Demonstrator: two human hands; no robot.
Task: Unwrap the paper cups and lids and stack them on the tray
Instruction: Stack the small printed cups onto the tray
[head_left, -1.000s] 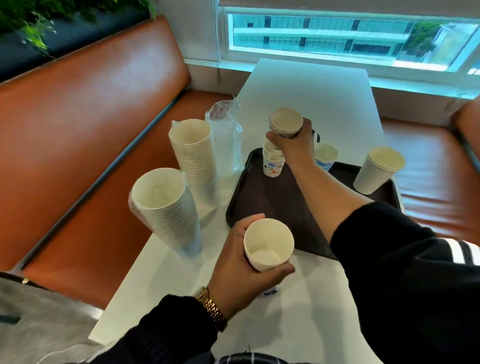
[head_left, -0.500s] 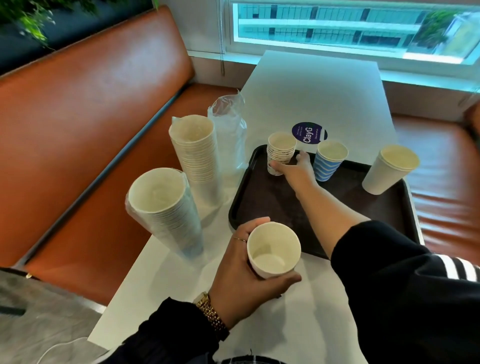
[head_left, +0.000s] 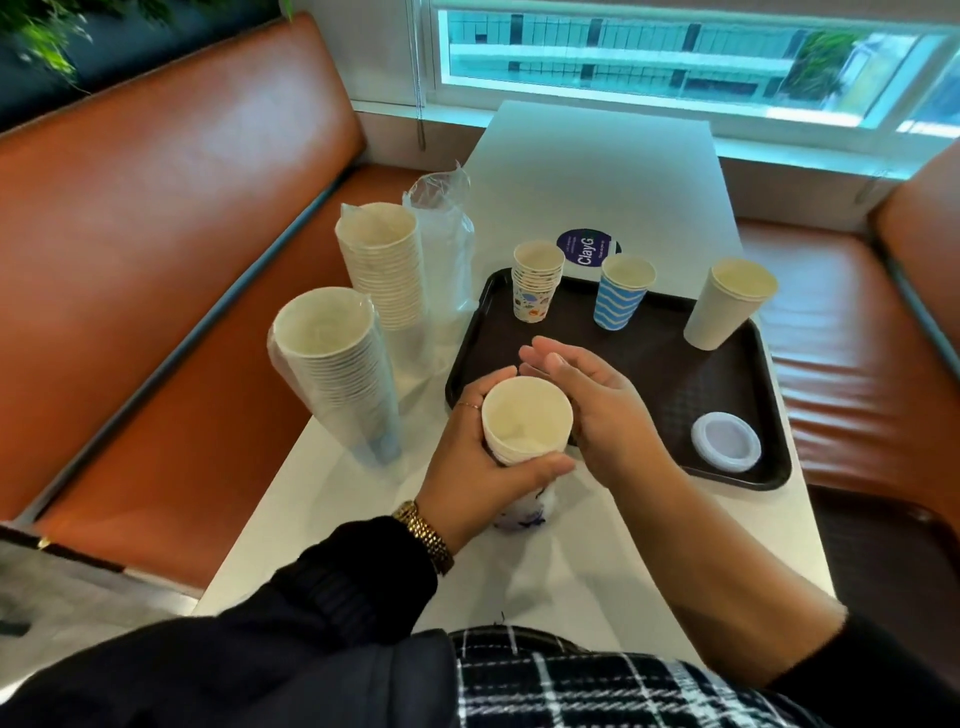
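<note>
My left hand (head_left: 470, 467) is wrapped around a short stack of cups (head_left: 524, 431), thumb across the near wall, fingers behind the rim, mouth tilted up toward me so I can get at the top cup. My right hand (head_left: 592, 410) is spread and empty, palm against the stack's right side, fingertips over the tray (head_left: 675, 384); I judge it is placed to pull cups off.

On the tray: 1 small printed stack (head_left: 535, 291) at the far left corner, 1 blue wavy cup (head_left: 621, 301), 1 tall plain stack (head_left: 724, 306), each kind kept apart, plus 1 lid (head_left: 725, 441) near the right front.

Left of the tray, 2 tall sleeves (head_left: 384, 270) stand on the table (head_left: 597, 171) in loose plastic, not yet unloaded. An empty wrapper (head_left: 447, 249) stands behind them.
</note>
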